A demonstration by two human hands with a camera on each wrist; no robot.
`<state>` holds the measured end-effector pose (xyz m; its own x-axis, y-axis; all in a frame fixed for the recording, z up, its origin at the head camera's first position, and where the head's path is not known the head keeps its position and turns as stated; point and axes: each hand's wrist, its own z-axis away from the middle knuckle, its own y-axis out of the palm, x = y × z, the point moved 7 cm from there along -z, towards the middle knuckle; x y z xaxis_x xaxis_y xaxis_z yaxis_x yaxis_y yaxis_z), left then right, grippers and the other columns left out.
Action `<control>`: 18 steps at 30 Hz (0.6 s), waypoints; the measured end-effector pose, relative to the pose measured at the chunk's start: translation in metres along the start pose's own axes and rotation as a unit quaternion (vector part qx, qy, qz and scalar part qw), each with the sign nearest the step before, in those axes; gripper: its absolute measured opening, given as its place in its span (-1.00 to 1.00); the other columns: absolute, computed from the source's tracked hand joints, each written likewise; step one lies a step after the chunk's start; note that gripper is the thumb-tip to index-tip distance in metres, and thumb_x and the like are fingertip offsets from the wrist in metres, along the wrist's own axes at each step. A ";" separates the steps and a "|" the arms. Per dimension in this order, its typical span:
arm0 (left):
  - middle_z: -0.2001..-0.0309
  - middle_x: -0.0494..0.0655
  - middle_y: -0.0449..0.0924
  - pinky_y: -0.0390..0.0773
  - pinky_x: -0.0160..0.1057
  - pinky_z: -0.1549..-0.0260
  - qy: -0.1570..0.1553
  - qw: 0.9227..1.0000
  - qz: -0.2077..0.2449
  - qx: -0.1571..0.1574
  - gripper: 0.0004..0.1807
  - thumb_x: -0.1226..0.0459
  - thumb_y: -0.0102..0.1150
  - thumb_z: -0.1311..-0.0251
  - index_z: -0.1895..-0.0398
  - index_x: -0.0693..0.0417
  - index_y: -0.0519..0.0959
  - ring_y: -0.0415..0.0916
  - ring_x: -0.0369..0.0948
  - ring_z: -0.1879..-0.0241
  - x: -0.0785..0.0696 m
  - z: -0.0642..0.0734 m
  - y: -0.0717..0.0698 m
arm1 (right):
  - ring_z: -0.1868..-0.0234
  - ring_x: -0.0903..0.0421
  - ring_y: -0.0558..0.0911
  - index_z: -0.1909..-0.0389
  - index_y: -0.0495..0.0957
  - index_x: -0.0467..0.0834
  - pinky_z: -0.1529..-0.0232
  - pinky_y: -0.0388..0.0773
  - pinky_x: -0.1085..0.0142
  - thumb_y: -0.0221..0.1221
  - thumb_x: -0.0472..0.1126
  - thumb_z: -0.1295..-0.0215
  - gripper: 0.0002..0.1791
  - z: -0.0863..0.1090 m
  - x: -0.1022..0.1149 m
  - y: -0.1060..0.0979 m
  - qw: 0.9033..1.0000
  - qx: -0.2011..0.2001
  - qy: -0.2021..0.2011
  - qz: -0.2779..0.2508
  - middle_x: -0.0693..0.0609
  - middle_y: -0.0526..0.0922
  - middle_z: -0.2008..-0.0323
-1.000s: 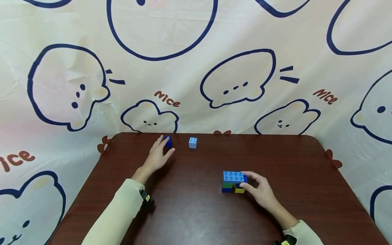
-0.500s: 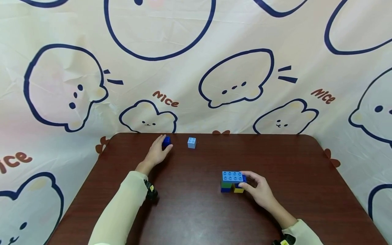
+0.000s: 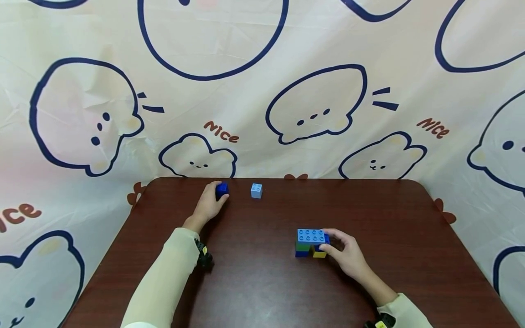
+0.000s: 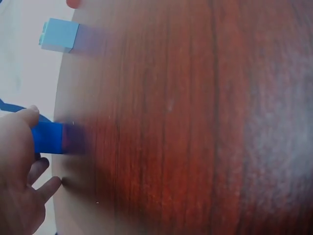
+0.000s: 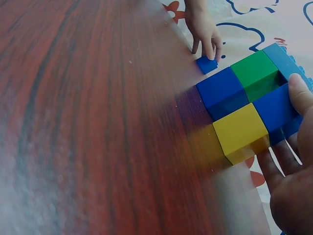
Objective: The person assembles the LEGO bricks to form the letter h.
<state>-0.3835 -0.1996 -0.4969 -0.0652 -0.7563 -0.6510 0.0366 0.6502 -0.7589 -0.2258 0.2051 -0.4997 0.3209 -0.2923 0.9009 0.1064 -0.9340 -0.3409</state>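
At the far left of the table, my left hand pinches a dark blue building brick between thumb and fingers. The left wrist view shows the same blue brick standing on the tabletop. My right hand grips the right side of a small brick structure, thumb in front and fingers behind. Its long light blue brick lies across the top. Below, in the right wrist view, are a green brick above a blue brick, and another blue brick above a yellow brick.
A light blue brick stands by itself near the far edge, to the right of my left hand. The brown table ends at a cloth backdrop with cartoon drawings. Both wrists wear dark straps.
My left hand has lowered over the dark blue brick, its thumb and fingers drawing in around it. The right hand and brick structure have stayed in place.
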 end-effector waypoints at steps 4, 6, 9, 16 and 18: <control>-0.41 0.31 0.21 0.27 0.24 -0.35 -0.007 1.000 0.007 -0.003 -0.37 0.18 0.16 -0.47 -0.45 0.24 0.19 0.26 0.22 -0.38 0.000 0.000 0.000 | 0.08 0.23 0.63 -0.12 0.59 -0.29 0.05 0.60 0.43 0.33 -0.33 -0.33 -0.64 0.000 0.000 0.000 1.000 0.000 0.001 -0.003 -0.11 0.70 0.04; -0.41 0.31 0.23 0.27 0.24 -0.35 -0.013 1.000 0.011 -0.002 -0.39 0.19 0.16 -0.47 -0.43 0.23 0.19 0.27 0.22 -0.38 0.000 0.000 0.000 | 0.07 0.23 0.63 -0.12 0.59 -0.29 0.05 0.60 0.42 0.33 -0.33 -0.33 -0.64 0.000 0.001 0.000 1.000 0.000 0.000 -0.004 -0.11 0.70 0.04; -0.42 0.31 0.26 0.28 0.22 -0.35 -0.019 1.000 0.012 0.002 -0.42 0.21 0.14 -0.48 -0.42 0.20 0.19 0.28 0.22 -0.38 -0.001 0.000 0.000 | 0.08 0.22 0.64 -0.12 0.59 -0.29 0.06 0.60 0.42 0.32 -0.33 -0.33 -0.65 0.000 0.001 0.000 1.000 0.000 -0.001 -0.005 -0.11 0.70 0.05; -0.37 0.31 0.34 0.31 0.19 -0.35 -0.007 1.000 0.001 0.002 -0.47 0.24 0.13 -0.49 -0.40 0.24 0.27 0.33 0.19 -0.36 -0.002 0.001 -0.001 | 0.09 0.23 0.64 -0.11 0.59 -0.32 0.08 0.60 0.42 0.31 -0.35 -0.34 -0.66 0.000 0.000 0.001 1.000 -0.003 -0.008 -0.001 -0.06 0.71 0.07; -0.36 0.31 0.36 0.31 0.18 -0.35 0.002 1.000 -0.003 0.001 -0.47 0.25 0.14 -0.49 -0.40 0.27 0.30 0.34 0.19 -0.35 -0.004 0.002 -0.002 | 0.10 0.24 0.63 -0.11 0.59 -0.32 0.09 0.61 0.42 0.31 -0.35 -0.34 -0.66 0.000 0.001 0.001 1.000 -0.004 -0.009 0.000 -0.04 0.71 0.07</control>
<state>-0.3811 -0.1982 -0.4932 -0.0685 -0.7599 -0.6464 0.0379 0.6454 -0.7629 -0.2253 0.2041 -0.4992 0.3376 -0.2895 0.8957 0.0993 -0.9353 -0.3397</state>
